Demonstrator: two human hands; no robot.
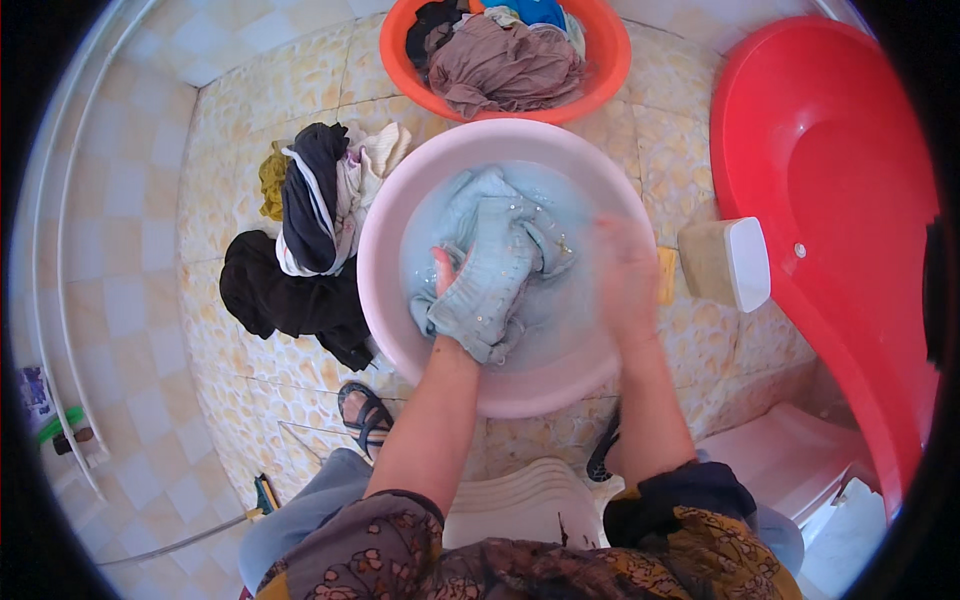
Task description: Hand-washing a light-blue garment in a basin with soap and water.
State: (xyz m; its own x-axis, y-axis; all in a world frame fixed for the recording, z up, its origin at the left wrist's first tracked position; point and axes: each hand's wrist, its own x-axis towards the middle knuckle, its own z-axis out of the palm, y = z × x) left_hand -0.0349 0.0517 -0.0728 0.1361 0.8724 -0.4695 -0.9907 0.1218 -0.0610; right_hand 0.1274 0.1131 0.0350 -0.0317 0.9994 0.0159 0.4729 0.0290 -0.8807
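A pink basin (385,310) of cloudy water stands in front of me, with a wet pale blue garment (487,265) in it. The garment has a gathered band dotted with small shiny bits. My left hand (445,268) reaches into the cloth and holds it up from beneath; some fingertips show past the band, while the rest are covered. At the basin's right side, my right hand (624,280) is smeared by motion, so its fingers cannot be made out. Just beyond it lies a yellow block (666,276), like a bar of soap, partly hidden by the basin's rim.
An orange tub (610,85) heaped with clothes stands behind the basin. Dark clothes (290,290) and a navy and white garment (312,205) lie on the floor at left. To the right are a white-lidded container (715,262) and a large red tub (735,140).
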